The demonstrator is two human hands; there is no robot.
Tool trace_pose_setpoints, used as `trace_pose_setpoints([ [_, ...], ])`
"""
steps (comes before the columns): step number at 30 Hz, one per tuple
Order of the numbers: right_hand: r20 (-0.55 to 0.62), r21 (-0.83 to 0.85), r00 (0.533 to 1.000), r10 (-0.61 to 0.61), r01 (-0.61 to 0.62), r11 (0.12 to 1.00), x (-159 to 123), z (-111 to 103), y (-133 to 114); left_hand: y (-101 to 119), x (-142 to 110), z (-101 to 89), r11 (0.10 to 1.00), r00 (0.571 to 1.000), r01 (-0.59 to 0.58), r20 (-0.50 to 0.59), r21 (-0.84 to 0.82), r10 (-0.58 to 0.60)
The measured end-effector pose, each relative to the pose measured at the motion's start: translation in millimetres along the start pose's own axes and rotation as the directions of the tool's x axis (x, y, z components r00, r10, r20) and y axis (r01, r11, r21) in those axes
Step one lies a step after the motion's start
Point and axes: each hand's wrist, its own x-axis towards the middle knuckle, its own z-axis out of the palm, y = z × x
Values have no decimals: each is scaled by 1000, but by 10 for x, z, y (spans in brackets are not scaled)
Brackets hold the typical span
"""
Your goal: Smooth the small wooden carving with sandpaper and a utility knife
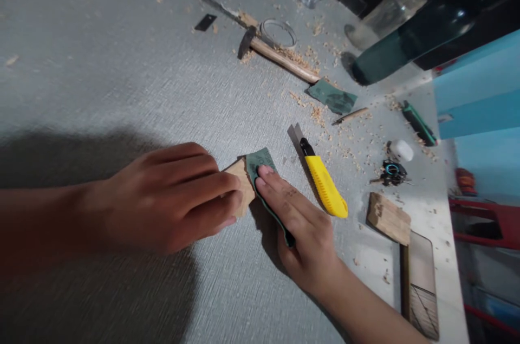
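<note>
My left hand [174, 198] lies closed over a small light wooden piece [242, 184] on the grey tabletop [101, 62], fingers pressing it down. My right hand [296, 219] holds a dark green sheet of sandpaper [262, 162] with two fingers stretched flat on top, pressing it against the edge of the wooden piece. The sandpaper runs under my right palm. A yellow utility knife [325, 184] with its blade out lies just right of my right hand.
A hammer [276, 54] with a wooden handle, a tape roll [278, 32], a second sandpaper scrap [333, 97], wood shavings, a wooden block [388, 219], keys [392, 170], glass bottles [385, 13] and a dark bottle [406, 43] lie at the right and far side.
</note>
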Motion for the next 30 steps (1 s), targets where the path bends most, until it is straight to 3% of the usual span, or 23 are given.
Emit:
trace_pose_setpoints([
  [5, 47, -58, 990, -136, 139, 989, -2, -2, -22, 17, 3, -56, 999, 1000, -6, 16, 52, 5],
  [11, -4, -51, 998, -68, 68, 996, -8, -13, -28, 2, -16, -36, 1000, 999, 27, -46, 8, -27],
  [16, 6, -94, 985, -172, 172, 981, -13, -14, -42, -32, -43, 6, 999, 996, 45, -72, -11, -46],
  [21, -17, -82, 993, -113, 111, 990, -10, -8, -37, -61, -27, -8, 997, 997, 38, -68, -68, -43],
  [25, 25, -116, 982, -189, 191, 975, -7, -9, -58, -64, -11, -27, 999, 999, 6, -31, -52, -7],
  [30, -22, -57, 998, -62, 61, 997, 10, -7, -38, -55, -11, -30, 999, 1000, 16, -6, -37, -16],
])
